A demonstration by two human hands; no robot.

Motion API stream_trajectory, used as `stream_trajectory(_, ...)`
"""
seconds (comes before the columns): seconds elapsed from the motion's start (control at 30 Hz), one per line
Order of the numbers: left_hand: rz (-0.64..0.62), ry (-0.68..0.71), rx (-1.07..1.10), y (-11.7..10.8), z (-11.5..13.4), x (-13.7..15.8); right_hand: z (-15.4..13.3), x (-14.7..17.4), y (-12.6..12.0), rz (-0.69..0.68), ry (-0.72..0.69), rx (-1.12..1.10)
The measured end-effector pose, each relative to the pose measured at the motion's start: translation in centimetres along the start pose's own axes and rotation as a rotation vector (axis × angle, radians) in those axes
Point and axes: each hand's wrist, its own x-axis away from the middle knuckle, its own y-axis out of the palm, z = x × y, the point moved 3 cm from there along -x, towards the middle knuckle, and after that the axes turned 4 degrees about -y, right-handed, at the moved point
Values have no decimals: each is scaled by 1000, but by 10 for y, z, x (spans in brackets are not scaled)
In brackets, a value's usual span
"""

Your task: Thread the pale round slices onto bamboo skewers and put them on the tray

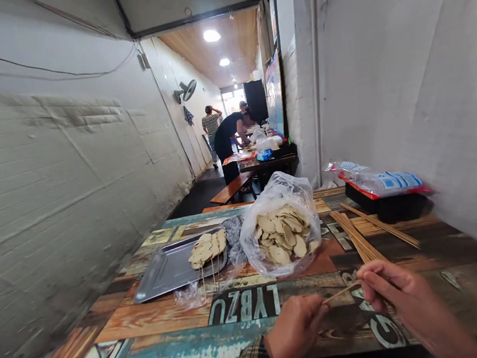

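Observation:
Between my two hands, above the front of the table, runs a thin wooden skewer (341, 292). My left hand (296, 324) is closed around one end of it, and my right hand (391, 288) pinches the other end. Beyond my right hand lies a bundle of bare skewers (359, 237) on the table. An open clear plastic bag (250, 229) full of pale oval slices (286, 237) stands ahead of my left hand. To its left, a metal tray (158, 274) carries skewered slices (207, 248), their sticks pointing toward me over the tray's edge.
A black container (390, 203) with plastic packaging (397, 179) on top sits at the table's back right, near the wall. Crumpled clear plastic (187, 295) lies by the tray. Farther off, a person in dark clothing (227, 137) bends over another table; a person in stripes (210, 124) stands behind.

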Motion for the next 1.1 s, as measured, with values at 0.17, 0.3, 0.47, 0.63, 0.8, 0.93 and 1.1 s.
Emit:
stream_trajectory(0.17,-169,-89,181,15,-3,2,-3,-11,17,67,-156,78)
stream_trajectory(0.3,-198,-179,320,17,-11,2,-2,-16,31,-10,-232,192)
stream_trajectory(0.47,-175,-221,359,16,-14,5,4,-19,47,-37,-162,14)
stream_trajectory(0.63,-296,-323,374,22,-20,25,14,-26,44,81,-99,-132)
stream_trajectory(0.8,-436,-307,271,13,-16,41,17,-44,14,366,-113,-218)
stream_trajectory(0.93,-250,-278,239,-12,-18,31,24,-64,11,335,-102,-237)
stream_trajectory(1.1,104,-269,192,-48,-39,0,41,-94,41,195,-60,-217)
